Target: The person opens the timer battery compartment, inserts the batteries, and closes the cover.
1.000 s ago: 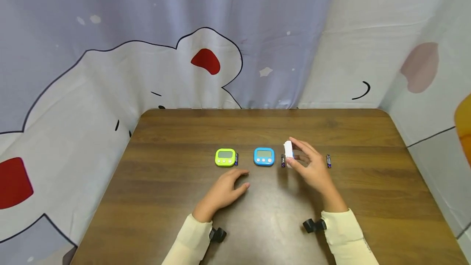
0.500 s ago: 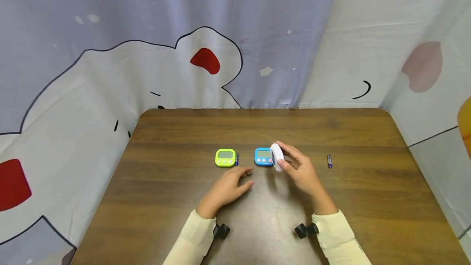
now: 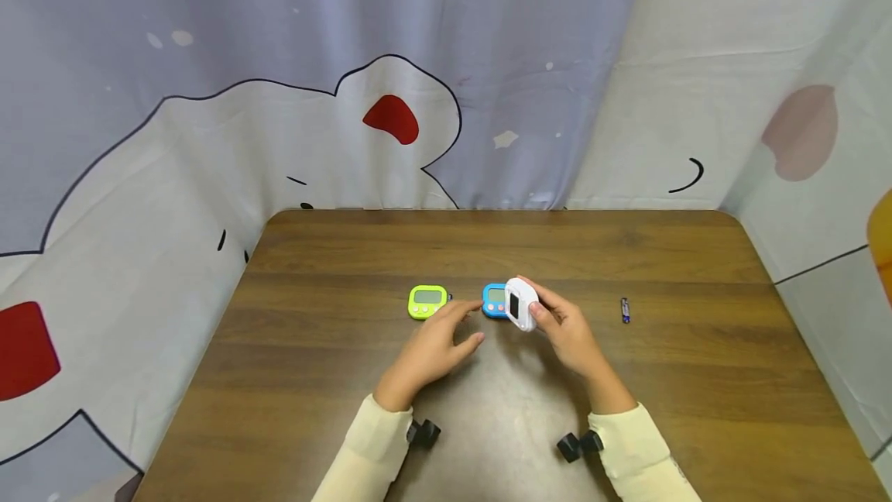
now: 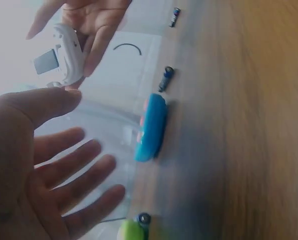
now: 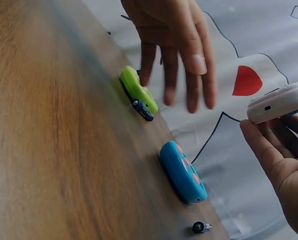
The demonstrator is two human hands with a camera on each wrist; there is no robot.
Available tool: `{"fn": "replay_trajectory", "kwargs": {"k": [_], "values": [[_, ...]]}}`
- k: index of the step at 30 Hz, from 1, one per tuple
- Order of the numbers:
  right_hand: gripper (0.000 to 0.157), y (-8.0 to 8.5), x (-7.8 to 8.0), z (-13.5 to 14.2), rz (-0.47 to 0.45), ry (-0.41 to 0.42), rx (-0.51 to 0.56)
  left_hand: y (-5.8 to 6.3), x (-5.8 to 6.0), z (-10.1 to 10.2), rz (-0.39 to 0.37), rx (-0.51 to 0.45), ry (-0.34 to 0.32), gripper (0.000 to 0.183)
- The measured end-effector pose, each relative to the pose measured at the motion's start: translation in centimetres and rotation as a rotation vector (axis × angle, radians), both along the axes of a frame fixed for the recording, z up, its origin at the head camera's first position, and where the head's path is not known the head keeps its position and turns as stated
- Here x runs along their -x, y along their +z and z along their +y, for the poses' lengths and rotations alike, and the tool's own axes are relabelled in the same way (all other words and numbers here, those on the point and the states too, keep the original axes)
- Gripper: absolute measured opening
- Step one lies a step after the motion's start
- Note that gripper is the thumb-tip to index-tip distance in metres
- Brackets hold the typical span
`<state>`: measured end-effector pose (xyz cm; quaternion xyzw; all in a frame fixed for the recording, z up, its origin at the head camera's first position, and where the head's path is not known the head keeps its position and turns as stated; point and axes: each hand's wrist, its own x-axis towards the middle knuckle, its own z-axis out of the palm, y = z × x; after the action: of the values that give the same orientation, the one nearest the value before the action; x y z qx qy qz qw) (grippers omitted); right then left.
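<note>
My right hand [image 3: 567, 339] holds a white digital timer [image 3: 519, 297] above the table, thumb on one face and fingers behind. The timer is tilted, its dark screen facing left in the head view. Just left of it, my left hand [image 3: 428, 347] hangs with spread fingers and holds nothing; in the left wrist view its thumb overlaps the timer's lower edge. A blue timer [image 3: 493, 296] lies behind the white one, partly covered by it. Beyond the left hand lies a lime-green timer [image 3: 427, 296].
A small dark-blue battery [image 5: 143, 111] lies against the green timer. Another battery [image 4: 166, 79] is right of the blue timer, hidden in the head view. A third battery [image 3: 625, 311] lies farther right on the wooden table [image 3: 334, 254]. A printed curtain [image 3: 516, 84] hangs behind.
My right hand has brought the white timer leftward, in front of the blue timer, turning it from edge-on to show its screen. My left hand has shifted slightly right towards it.
</note>
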<state>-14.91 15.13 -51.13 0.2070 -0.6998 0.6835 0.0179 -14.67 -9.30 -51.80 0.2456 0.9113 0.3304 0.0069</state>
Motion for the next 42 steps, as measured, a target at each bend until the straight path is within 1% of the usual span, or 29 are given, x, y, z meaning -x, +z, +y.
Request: {"fn": "replay_trajectory", "kwargs": {"k": [3, 5, 10, 13, 17, 20, 23, 29, 34, 39, 42], "values": [[0.038, 0.0, 0.0, 0.2, -0.024, 0.017, 0.048, 0.3, 0.3, 0.4, 0.062, -0.069, -0.019, 0.06], [0.039, 0.0, 0.0, 0.3, -0.056, 0.015, 0.094, 0.6, 0.5, 0.7, 0.089, -0.119, -0.04, 0.066], [0.045, -0.3, 0.0, 0.2, -0.133, 0.042, 0.232, 1.3, 0.9, 1.8, 0.164, -0.189, -0.064, 0.079], [0.046, -0.5, 0.0, 0.3, -0.156, 0.068, 0.289, 1.7, 1.1, 2.7, 0.194, -0.204, -0.07, 0.084], [0.041, -0.7, 0.1, 0.4, -0.194, 0.072, 0.328, 1.9, 1.4, 3.8, 0.205, -0.2, -0.093, 0.089], [0.039, -0.7, 0.1, 0.5, -0.219, 0.076, 0.336, 2.1, 1.5, 4.3, 0.225, -0.181, -0.104, 0.092], [0.043, -0.6, 0.2, 0.6, -0.228, 0.084, 0.333, 2.2, 1.5, 4.6, 0.244, -0.162, -0.099, 0.094], [0.05, -0.2, 0.3, 0.5, -0.234, 0.105, 0.334, 2.2, 1.8, 5.1, 0.243, -0.166, -0.098, 0.096], [0.054, 0.1, 0.3, 0.4, -0.243, 0.121, 0.332, 2.2, 2.0, 5.5, 0.217, -0.169, -0.104, 0.099], [0.06, 0.3, 0.1, 0.4, -0.267, 0.146, 0.354, 2.3, 1.6, 5.8, 0.186, -0.189, -0.117, 0.098], [0.062, 0.3, 0.0, 0.4, -0.282, 0.164, 0.371, 2.6, 1.3, 6.0, 0.177, -0.204, -0.111, 0.095]]}}
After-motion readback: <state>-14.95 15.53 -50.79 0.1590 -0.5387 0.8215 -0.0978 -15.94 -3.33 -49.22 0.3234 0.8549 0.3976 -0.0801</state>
